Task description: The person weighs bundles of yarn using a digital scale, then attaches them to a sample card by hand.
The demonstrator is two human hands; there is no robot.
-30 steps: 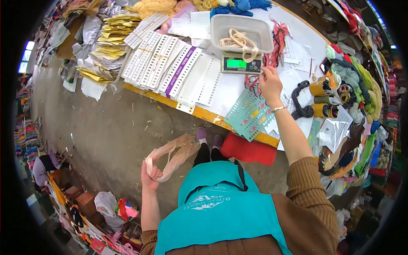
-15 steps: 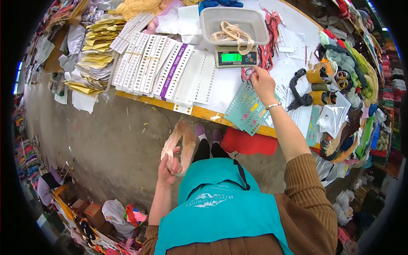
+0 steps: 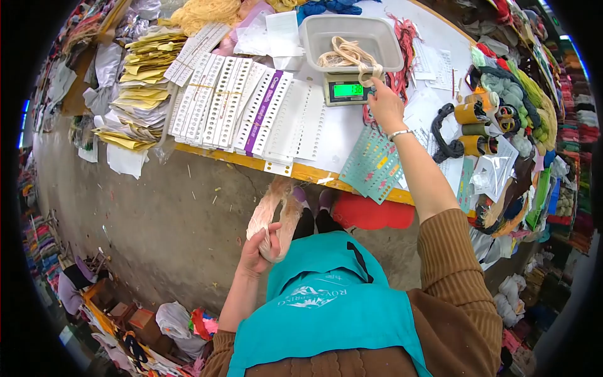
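**Poses of the two hands at the weighing table**

The left hand (image 3: 257, 253), low before the body, curls its fingers around a looped skein of fine pale pink yarn (image 3: 265, 215). The right arm extends forward, its hand (image 3: 372, 88) bent toward a hanging loop of a cream yarn hank (image 3: 341, 55); whether it pinches cannot be told. The hank rests in a translucent rectangular plastic tub (image 3: 318, 39) on a grey digital scale (image 3: 347, 91).

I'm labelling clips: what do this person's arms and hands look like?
The left hand is gloveless, its wrist bare; the right hand, also gloveless, has a slim silvery bracelet at the wrist. The right sleeve is brown and ribbed, ending near the elbow; the left sleeve is brown too.
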